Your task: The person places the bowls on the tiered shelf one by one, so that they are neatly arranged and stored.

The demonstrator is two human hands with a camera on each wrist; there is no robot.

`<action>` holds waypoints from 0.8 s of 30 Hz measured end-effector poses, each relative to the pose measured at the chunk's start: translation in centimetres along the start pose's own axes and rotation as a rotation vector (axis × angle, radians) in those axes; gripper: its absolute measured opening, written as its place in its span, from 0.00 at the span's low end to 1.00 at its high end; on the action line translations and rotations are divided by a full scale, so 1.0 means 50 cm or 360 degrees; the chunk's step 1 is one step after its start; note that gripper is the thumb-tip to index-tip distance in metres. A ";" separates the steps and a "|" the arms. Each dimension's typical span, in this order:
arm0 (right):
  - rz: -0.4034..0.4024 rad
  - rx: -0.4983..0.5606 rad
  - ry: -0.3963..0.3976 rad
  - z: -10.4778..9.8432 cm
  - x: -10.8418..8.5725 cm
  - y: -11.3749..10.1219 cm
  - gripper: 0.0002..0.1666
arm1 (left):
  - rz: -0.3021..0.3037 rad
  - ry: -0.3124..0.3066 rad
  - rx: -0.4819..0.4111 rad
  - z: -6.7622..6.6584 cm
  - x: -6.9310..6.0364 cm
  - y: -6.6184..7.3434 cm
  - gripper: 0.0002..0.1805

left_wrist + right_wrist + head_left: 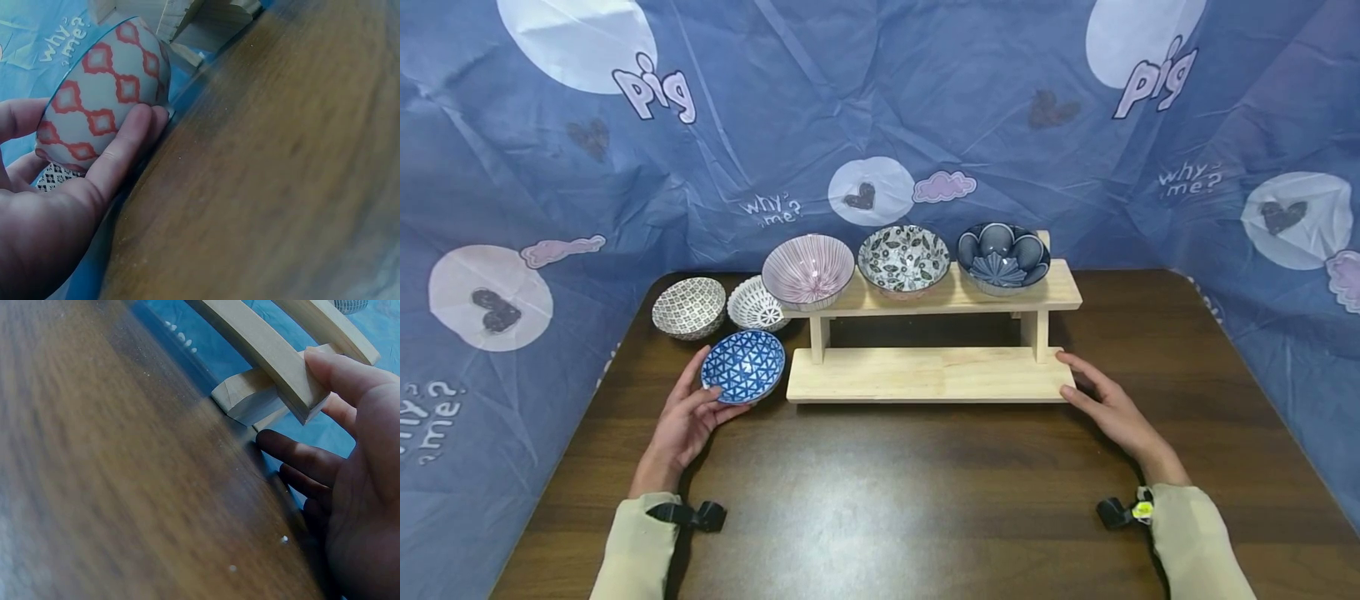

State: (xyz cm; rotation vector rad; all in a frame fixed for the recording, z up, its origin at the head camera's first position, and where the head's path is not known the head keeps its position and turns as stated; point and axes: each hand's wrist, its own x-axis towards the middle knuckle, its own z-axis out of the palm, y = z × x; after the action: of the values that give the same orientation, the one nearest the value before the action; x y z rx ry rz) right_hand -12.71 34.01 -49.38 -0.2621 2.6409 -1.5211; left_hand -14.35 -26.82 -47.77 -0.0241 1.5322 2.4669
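My left hand [683, 421] holds a blue bowl [742, 367] with a white triangle pattern, thumb at its rim and fingers beneath. The left wrist view shows this bowl's outside [103, 94], white with red diamonds, gripped by the left hand [69, 200]. A two-tier wooden rack [925, 373] stands to the right of it. My right hand [1112, 412] touches the right end of the lower shelf; in the right wrist view, the thumb of the right hand [369, 456] lies on the shelf's end [294, 381], other fingers beside it.
On the upper shelf stand a pink-striped bowl [808, 271], a leaf-patterned bowl [904, 260] and a dark blue petal bowl [1003, 257]. Behind the held bowl, a black-and-white patterned bowl [689, 307] and a white bowl [756, 303] sit on the brown table [880, 500]. Blue cloth [737, 125] hangs behind.
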 end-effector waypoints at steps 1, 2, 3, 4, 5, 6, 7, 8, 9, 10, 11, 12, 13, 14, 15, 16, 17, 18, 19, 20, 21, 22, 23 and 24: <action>0.0002 -0.0002 -0.0001 0.000 0.000 0.000 0.33 | 0.0005 0.0004 0.0006 0.000 0.000 0.000 0.43; 0.0005 -0.0004 -0.0001 -0.001 0.000 -0.001 0.33 | 0.0012 0.0007 0.0010 -0.001 0.000 -0.001 0.43; 0.0008 -0.0007 -0.0001 -0.001 0.000 -0.001 0.33 | 0.0016 0.0011 0.0013 -0.002 0.000 -0.001 0.43; 0.0011 -0.0010 -0.0001 -0.001 0.000 -0.001 0.33 | 0.0026 0.0017 0.0004 -0.003 0.000 -0.001 0.43; 0.0016 -0.0014 -0.0001 -0.001 0.000 -0.001 0.33 | 0.0026 0.0026 0.0012 -0.004 0.000 -0.002 0.43; 0.0020 -0.0017 0.0000 -0.001 0.000 -0.001 0.33 | 0.0029 0.0033 0.0018 -0.004 -0.001 -0.002 0.43; 0.0029 -0.0021 -0.0001 -0.002 0.000 -0.001 0.33 | 0.0027 0.0041 0.0021 -0.004 -0.001 -0.001 0.43; 0.0038 -0.0025 -0.0003 -0.001 0.000 -0.001 0.34 | 0.0028 0.0042 0.0020 -0.004 -0.001 -0.002 0.43; 0.0045 -0.0028 -0.0005 -0.002 -0.001 -0.001 0.34 | 0.0025 0.0045 0.0021 -0.002 -0.002 -0.001 0.43; 0.0050 -0.0031 -0.0002 -0.001 -0.001 -0.002 0.34 | 0.0024 0.0049 0.0022 -0.001 -0.003 -0.001 0.43; 0.0055 -0.0031 -0.0004 -0.001 -0.001 -0.001 0.34 | 0.0020 0.0050 0.0033 0.000 -0.004 0.000 0.43; 0.0058 -0.0031 -0.0004 -0.001 -0.001 -0.001 0.34 | 0.0023 0.0049 0.0030 0.001 -0.005 0.000 0.42; 0.0062 -0.0031 -0.0005 -0.001 -0.001 -0.001 0.34 | 0.0024 0.0052 0.0031 0.001 -0.006 0.001 0.42; 0.0057 -0.0030 -0.0004 -0.001 -0.001 -0.001 0.34 | 0.0026 0.0056 0.0030 0.002 -0.007 0.002 0.41; 0.0053 -0.0029 -0.0004 -0.002 -0.001 -0.001 0.34 | 0.0027 0.0065 0.0030 0.002 -0.008 0.003 0.40; 0.0049 -0.0029 -0.0003 -0.002 -0.001 -0.001 0.34 | 0.0031 0.0074 0.0032 0.002 -0.009 0.005 0.40; 0.0047 -0.0027 -0.0007 -0.002 -0.001 -0.001 0.34 | 0.0035 0.0081 0.0035 0.002 -0.010 0.006 0.40; 0.0048 -0.0028 -0.0007 -0.003 -0.001 -0.001 0.34 | 0.0037 0.0089 0.0038 0.001 -0.011 0.007 0.40; 0.0049 -0.0027 -0.0009 -0.003 -0.001 -0.001 0.34 | 0.0041 0.0096 0.0039 0.001 -0.012 0.009 0.40; 0.0052 -0.0029 -0.0010 -0.003 -0.001 -0.002 0.34 | 0.0044 0.0102 0.0036 0.000 -0.014 0.010 0.40; 0.0058 -0.0031 -0.0013 -0.004 -0.002 -0.002 0.34 | 0.0049 0.0103 0.0034 -0.001 -0.015 0.011 0.40; 0.0065 -0.0033 -0.0014 -0.004 -0.002 -0.003 0.34 | 0.0058 0.0099 0.0031 -0.002 -0.017 0.012 0.41; 0.0073 -0.0034 -0.0016 -0.004 -0.002 -0.003 0.35 | 0.0069 0.0094 0.0025 -0.002 -0.019 0.013 0.40; 0.0077 -0.0035 -0.0016 -0.004 -0.002 -0.003 0.35 | 0.0084 0.0083 0.0013 -0.003 -0.021 0.014 0.40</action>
State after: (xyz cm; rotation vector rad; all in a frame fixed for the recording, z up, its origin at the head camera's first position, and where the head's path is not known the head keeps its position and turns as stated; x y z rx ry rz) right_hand -12.62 34.13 -49.13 -0.2055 2.6378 -1.4732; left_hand -13.49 -27.47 -47.07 -0.0473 1.5832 2.5198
